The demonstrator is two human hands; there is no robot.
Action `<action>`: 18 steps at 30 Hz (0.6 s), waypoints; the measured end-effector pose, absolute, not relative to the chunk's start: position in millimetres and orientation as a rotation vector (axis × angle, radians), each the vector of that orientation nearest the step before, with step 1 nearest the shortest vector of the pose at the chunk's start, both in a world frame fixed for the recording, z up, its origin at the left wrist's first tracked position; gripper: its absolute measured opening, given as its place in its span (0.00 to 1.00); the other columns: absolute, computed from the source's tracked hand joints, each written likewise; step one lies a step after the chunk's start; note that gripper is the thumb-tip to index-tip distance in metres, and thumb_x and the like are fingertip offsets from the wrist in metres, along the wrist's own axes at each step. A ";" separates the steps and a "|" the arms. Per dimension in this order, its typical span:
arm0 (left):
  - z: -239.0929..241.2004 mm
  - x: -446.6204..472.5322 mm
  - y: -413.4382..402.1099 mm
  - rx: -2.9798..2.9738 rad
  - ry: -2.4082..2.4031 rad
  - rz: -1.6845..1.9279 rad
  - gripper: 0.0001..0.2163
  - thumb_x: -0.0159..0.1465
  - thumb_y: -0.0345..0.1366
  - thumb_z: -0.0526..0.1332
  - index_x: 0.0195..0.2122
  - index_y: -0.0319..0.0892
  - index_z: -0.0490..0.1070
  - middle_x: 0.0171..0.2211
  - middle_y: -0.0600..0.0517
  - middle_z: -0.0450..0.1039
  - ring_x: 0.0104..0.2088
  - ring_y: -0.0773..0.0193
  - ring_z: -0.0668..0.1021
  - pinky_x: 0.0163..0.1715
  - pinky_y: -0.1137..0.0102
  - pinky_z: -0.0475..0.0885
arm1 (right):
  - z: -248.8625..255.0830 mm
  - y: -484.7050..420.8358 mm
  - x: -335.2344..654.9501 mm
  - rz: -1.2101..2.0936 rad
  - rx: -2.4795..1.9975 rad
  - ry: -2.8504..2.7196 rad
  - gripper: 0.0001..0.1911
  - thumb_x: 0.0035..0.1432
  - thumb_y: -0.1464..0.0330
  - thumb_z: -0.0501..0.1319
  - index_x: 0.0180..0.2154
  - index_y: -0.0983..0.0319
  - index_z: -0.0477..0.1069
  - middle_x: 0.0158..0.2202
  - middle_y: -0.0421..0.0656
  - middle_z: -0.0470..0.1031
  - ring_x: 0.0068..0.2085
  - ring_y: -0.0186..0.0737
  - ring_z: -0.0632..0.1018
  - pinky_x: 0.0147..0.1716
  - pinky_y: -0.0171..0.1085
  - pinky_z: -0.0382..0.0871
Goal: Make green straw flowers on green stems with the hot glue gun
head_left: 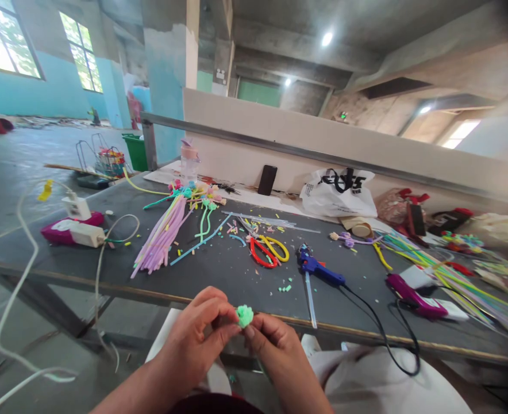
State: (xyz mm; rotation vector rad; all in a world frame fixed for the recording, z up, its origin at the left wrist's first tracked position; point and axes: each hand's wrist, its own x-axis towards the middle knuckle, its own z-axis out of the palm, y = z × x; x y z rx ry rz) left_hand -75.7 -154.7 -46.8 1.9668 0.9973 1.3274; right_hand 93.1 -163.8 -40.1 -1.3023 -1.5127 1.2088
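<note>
A small mint-green fuzzy flower (245,315) is pinched between my two hands, just in front of the table's near edge. My left hand (204,328) grips it from the left with thumb and forefinger. From below and the right, my right hand (271,342) holds it, fingers closed; a thin stem seems to run down under that hand, partly hidden. Beyond them on the dark table (219,276) lie scissors (262,252) with red and yellow handles, a blue glue gun (320,269) with a clear glue stick (311,299), and green snippets (285,286).
A bundle of lilac pipe cleaners (163,236) lies at the left. Power strips (75,231) with trailing cords sit at both sides. At the back stand a bottle (189,164), a phone (267,180) and a white bag (340,195). More pipe cleaners (435,270) spread at right.
</note>
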 end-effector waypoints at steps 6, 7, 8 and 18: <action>-48.6 -78.3 -153.7 1.993 0.993 1.303 0.04 0.57 0.28 0.61 0.32 0.42 0.68 0.31 0.53 0.64 0.32 0.68 0.69 0.31 0.75 0.66 | -40.6 -165.9 91.7 1.076 -1.345 -1.657 0.19 0.53 0.56 0.57 0.21 0.63 0.65 0.20 0.37 0.62 0.25 0.32 0.64 0.25 0.31 0.57; -49.0 -79.0 -153.6 2.011 0.987 1.297 0.04 0.57 0.28 0.61 0.33 0.42 0.68 0.32 0.53 0.64 0.32 0.68 0.69 0.31 0.75 0.66 | -40.5 -166.2 91.2 1.062 -1.341 -1.678 0.19 0.54 0.56 0.56 0.20 0.63 0.65 0.20 0.37 0.63 0.25 0.32 0.64 0.26 0.31 0.57; -49.2 -79.7 -153.5 2.026 0.989 1.293 0.05 0.57 0.28 0.61 0.33 0.42 0.68 0.32 0.53 0.65 0.33 0.68 0.70 0.32 0.74 0.66 | -40.5 -166.5 90.7 1.047 -1.335 -1.700 0.19 0.54 0.56 0.56 0.20 0.63 0.65 0.20 0.37 0.63 0.25 0.32 0.65 0.26 0.31 0.57; -49.0 -84.2 -154.0 2.059 1.026 1.242 0.03 0.61 0.31 0.58 0.36 0.44 0.69 0.33 0.52 0.66 0.35 0.67 0.71 0.34 0.75 0.67 | -42.9 -167.4 92.7 0.632 -1.327 -1.932 0.15 0.58 0.64 0.54 0.21 0.62 0.67 0.21 0.39 0.68 0.26 0.33 0.69 0.27 0.31 0.60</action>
